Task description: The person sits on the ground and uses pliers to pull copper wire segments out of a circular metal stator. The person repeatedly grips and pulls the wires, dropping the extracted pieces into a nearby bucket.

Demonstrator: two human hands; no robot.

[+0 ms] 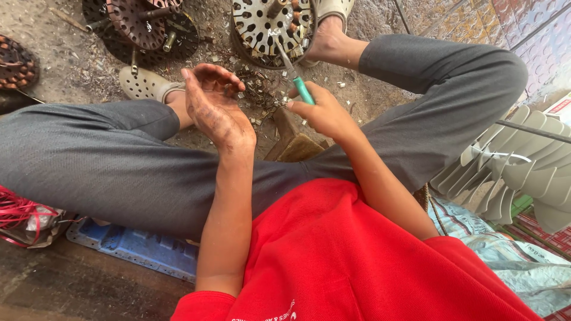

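My right hand (324, 112) grips a green-handled tool (295, 76), a screwdriver or pliers, whose metal tip reaches into a round perforated metal motor core (257, 25) on the ground between my feet. My left hand (215, 104) is raised in front of me, palm up and dirty, fingers curled loosely with nothing clearly in them. Small metal scraps (260, 89) lie on the ground below both hands. I sit on a low wooden stool (292, 139), wearing grey trousers and a red shirt.
More round motor cores (143, 25) lie at top left, one (15, 62) at the far left edge. Pale fan blades (517, 166) are stacked at right. A blue perforated tray (140, 249) and red wire (18, 214) sit at lower left.
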